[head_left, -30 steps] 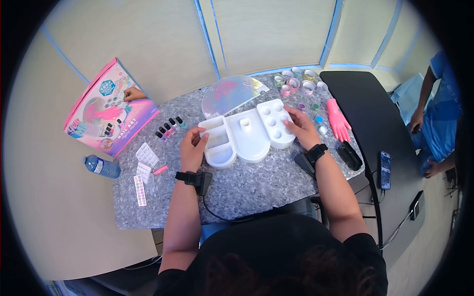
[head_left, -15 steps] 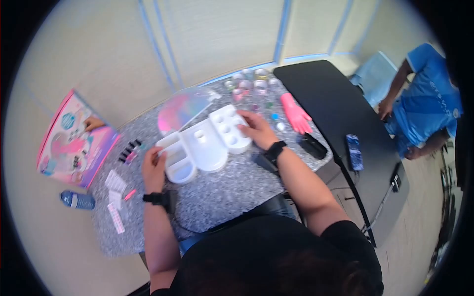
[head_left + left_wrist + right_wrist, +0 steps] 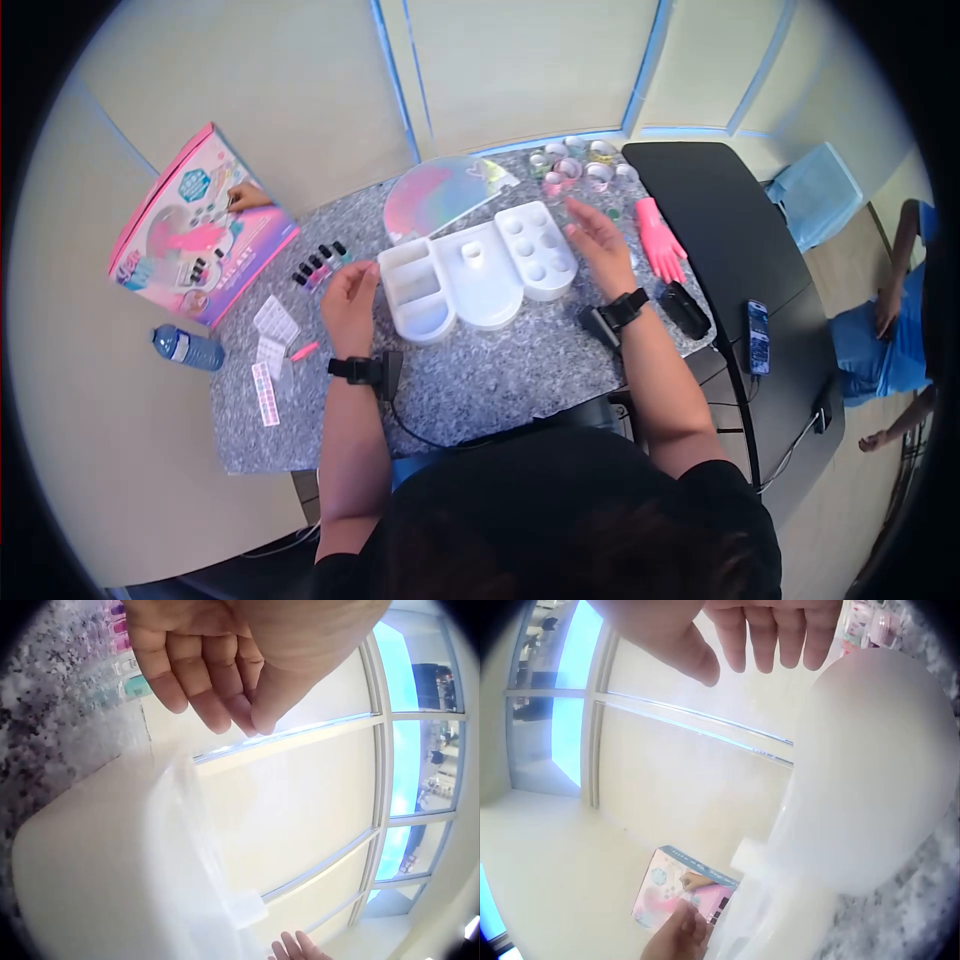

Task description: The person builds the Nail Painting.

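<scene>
A white plastic tray [image 3: 487, 305] lies on the speckled grey tabletop in front of me. Its left part has three compartments, its middle part a short round post, and its right part several round wells. My left hand [image 3: 349, 308] is just off the tray's left end, fingers loosely bent and holding nothing. In the left wrist view, the bent fingers [image 3: 196, 679] hover above the tray's blurred white side. Beyond the tray's right end, my right hand [image 3: 606, 258] is raised with its fingers spread and empty.
Behind the tray lies an iridescent half-round panel [image 3: 435, 195]. Nail polish bottles [image 3: 318, 265], sticker sheets [image 3: 277, 320], a nail art box [image 3: 205, 225] and a water bottle [image 3: 190, 348] are at left. Small tubs [image 3: 598, 178] and a pink hand form [image 3: 659, 240] stand at right.
Both hands have let go of the tray's ends and moved outward, left and right. The tray stays on the table. The head view swung aside and back, and the person at right shifted.
</scene>
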### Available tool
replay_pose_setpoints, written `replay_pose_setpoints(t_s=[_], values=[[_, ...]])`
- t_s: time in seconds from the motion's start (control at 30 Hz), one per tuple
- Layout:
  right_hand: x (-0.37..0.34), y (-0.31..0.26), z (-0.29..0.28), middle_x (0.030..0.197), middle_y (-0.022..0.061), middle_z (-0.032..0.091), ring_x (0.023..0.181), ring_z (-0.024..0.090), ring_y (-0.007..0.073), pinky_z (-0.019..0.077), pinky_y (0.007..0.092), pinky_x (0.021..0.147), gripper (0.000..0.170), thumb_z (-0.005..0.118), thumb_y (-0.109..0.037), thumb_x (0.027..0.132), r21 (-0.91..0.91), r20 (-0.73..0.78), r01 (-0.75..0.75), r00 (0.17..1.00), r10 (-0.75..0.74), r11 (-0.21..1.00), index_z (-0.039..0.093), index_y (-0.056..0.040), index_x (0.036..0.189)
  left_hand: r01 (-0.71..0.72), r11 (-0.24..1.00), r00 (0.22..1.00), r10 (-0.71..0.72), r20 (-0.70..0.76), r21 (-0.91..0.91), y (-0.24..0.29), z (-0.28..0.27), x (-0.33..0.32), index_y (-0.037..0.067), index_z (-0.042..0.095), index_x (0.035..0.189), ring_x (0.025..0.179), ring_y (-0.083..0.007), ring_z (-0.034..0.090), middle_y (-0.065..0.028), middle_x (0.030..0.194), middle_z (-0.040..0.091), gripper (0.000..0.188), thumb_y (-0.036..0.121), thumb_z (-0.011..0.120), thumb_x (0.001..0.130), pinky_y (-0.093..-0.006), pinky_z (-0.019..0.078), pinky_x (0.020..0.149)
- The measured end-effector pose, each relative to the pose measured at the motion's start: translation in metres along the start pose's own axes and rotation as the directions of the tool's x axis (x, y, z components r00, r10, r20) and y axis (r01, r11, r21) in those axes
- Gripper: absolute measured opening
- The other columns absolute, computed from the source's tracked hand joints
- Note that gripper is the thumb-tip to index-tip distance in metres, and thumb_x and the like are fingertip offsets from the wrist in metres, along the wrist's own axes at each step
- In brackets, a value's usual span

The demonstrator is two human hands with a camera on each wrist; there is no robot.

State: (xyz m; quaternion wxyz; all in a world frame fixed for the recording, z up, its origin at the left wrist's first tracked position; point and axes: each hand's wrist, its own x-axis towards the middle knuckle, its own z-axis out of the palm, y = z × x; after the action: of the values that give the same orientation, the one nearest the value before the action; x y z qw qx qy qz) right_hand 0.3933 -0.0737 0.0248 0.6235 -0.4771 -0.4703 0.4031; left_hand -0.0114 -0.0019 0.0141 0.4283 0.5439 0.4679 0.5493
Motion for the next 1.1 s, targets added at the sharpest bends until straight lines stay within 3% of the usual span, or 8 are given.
replay_pose_setpoints(t_s=[0.1,0.23,0.37,0.63,0.83,0.93,1.07,1.1], values=[[0.003,-0.012,0.006,0.161,0.0113,0.059,0.151,0.053,0.0218,0.0414,0.0384,0.124,0.050,0.069,-0.007,0.107,-0.041,0.013,0.094,0.996,-0.094,0.995,0.058,-0.0016,0.156,-0.037,0.999,0.998,0.036,-0.058,-0.016,0.010,0.001,-0.003,0.000,0.075,0.119,0.103,-0.0109,0.072,-0.0046,0.114,0.078,0.018,0.010,0.077,0.105,-0.0283,0.0567,0.095],[-0.003,-0.026,0.017,0.158,0.0131,0.062,0.148,0.055,0.0209,0.0443,0.0352,0.122,0.047,0.066,-0.005,0.108,-0.029,0.017,0.071,0.997,-0.071,0.997,0.059,0.0005,0.154,-0.029,0.992,1.000,0.030,0.002,-0.126,0.021,0.002,-0.006,0.001,0.068,0.144,0.111,-0.0151,0.073,-0.0111,0.124,0.078,0.037,0.015,0.069,0.110,-0.0298,0.0570,0.100],[-0.006,-0.030,0.033,0.158,0.0137,0.062,0.150,0.055,0.0238,0.0439,0.0389,0.123,0.048,0.065,-0.005,0.107,0.038,0.003,0.051,0.999,-0.051,0.998,0.059,0.0002,0.154,-0.002,0.990,1.000,0.002,0.000,-0.141,0.049,0.002,-0.011,0.000,0.066,0.147,0.113,-0.0180,0.074,-0.0157,0.129,0.078,0.037,0.014,0.063,0.113,-0.0320,0.0576,0.104],[-0.004,-0.060,0.057,0.159,0.0160,0.060,0.149,0.057,0.0252,0.0472,0.0398,0.121,0.048,0.058,-0.008,0.109,0.186,-0.015,0.011,1.000,-0.008,0.983,0.056,0.0018,0.156,-0.190,0.981,0.979,0.192,0.064,-0.033,0.104,0.000,-0.006,0.000,0.064,0.149,0.119,-0.0195,0.073,-0.0167,0.131,0.078,0.039,0.019,0.056,0.117,-0.0353,0.0553,0.108],[0.026,-0.032,0.030,0.153,0.0114,0.067,0.143,0.061,0.0213,0.0466,0.0388,0.119,0.044,0.062,-0.010,0.107,0.329,-0.120,-0.046,0.989,0.090,0.943,0.064,-0.0031,0.150,-0.013,0.993,0.999,0.016,0.028,-0.117,0.072,-0.006,0.008,0.001,0.063,0.151,0.123,-0.0192,0.071,-0.0147,0.138,0.075,0.041,0.021,0.060,0.115,-0.0349,0.0545,0.107],[0.038,-0.029,0.010,0.149,0.0090,0.069,0.138,0.064,0.0195,0.0488,0.0393,0.115,0.042,0.063,-0.016,0.108,0.172,-0.195,-0.086,0.973,0.120,0.981,0.066,-0.0045,0.148,0.155,0.986,0.987,-0.153,0.043,-0.063,0.058,-0.008,0.012,0.001,0.064,0.150,0.125,-0.0181,0.070,-0.0128,0.141,0.074,0.041,0.020,0.063,0.114,-0.0336,0.0535,0.109],[0.046,-0.023,-0.032,0.144,0.0073,0.072,0.133,0.065,0.0174,0.0518,0.0367,0.108,0.039,0.066,-0.018,0.107,0.212,-0.224,-0.101,0.963,0.149,0.972,0.071,-0.0058,0.144,0.075,0.985,0.985,-0.098,0.143,0.158,0.035,-0.015,0.022,0.006,0.065,0.151,0.126,-0.0170,0.069,-0.0082,0.141,0.074,0.042,0.026,0.065,0.113,-0.0329,0.0515,0.108],[0.045,-0.022,-0.043,0.144,0.0073,0.072,0.133,0.065,0.0174,0.0518,0.0367,0.108,0.039,0.066,-0.018,0.107,0.205,-0.240,-0.107,0.958,0.156,0.973,0.071,-0.0058,0.144,-0.029,0.974,0.988,-0.006,0.156,0.224,0.036,-0.022,0.028,0.005,0.068,0.146,0.124,-0.0158,0.070,-0.0083,0.139,0.076,0.038,0.022,0.066,0.112,-0.0325,0.0528,0.108]])
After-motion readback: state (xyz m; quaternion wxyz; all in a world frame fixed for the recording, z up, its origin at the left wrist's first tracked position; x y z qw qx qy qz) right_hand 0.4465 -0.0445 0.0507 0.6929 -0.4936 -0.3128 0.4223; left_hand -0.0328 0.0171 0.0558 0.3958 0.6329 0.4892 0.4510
